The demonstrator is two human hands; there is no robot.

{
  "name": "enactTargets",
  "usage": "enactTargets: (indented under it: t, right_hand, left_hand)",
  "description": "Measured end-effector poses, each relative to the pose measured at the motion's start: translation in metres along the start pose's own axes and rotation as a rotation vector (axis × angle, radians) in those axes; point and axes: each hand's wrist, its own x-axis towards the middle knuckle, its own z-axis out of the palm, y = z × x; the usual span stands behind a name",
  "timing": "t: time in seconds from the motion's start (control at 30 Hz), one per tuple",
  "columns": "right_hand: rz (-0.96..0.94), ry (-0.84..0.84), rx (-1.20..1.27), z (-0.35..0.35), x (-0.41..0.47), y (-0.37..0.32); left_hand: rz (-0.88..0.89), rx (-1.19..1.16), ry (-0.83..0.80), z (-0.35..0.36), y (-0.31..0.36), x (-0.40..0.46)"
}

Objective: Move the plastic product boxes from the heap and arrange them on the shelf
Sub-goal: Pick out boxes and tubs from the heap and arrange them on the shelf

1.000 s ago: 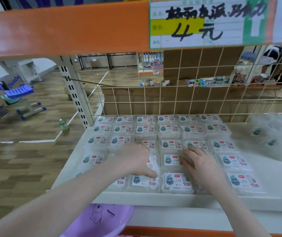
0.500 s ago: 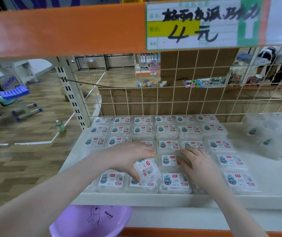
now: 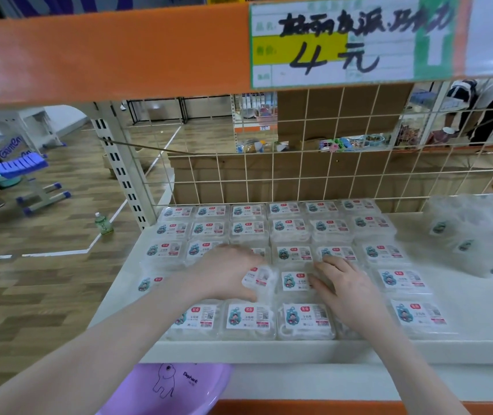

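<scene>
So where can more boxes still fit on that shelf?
Bare white shelf shows right of the arranged boxes, in front of the heap. A thinner strip lies between the heap and the back-right rows. The left and middle are packed tight, where the left hand and right hand work.

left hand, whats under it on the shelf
The left hand grips a plastic box tilted over the fourth row on the shelf; only its labelled right end shows. The rest, and anything beneath the palm, is covered.
</scene>
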Motion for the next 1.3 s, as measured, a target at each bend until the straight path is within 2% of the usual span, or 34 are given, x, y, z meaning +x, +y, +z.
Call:
enactTargets:
  t: [0.17, 0.4, 0.77, 1.0, 1.17, 1.3]
  right_hand:
    - [-0.026, 0.070, 0.011, 0.001, -0.001, -0.001]
    - [-0.029, 0.086, -0.012, 0.000, -0.002, -0.003]
    - [-0.047, -0.042, -0.076, 0.004, 0.000, 0.004]
    - [-0.047, -0.108, -0.173, 0.000, 0.004, -0.002]
    - [0.065, -0.095, -0.213, -0.012, -0.002, -0.006]
    - [0.252, -0.030, -0.234, -0.018, -0.025, -0.011]
  left_hand:
    - [-0.142, -0.002, 0.086, 0.007, 0.002, 0.012]
    - [-0.213, 0.000, 0.157, 0.017, -0.001, 0.019]
    - [-0.335, 0.006, 0.146, 0.025, 0.008, 0.024]
    - [-0.400, 0.066, 0.202, 0.037, 0.009, 0.023]
    - [-0.386, 0.062, 0.237, 0.041, 0.008, 0.024]
    - [-0.372, 0.034, 0.260, 0.042, 0.006, 0.024]
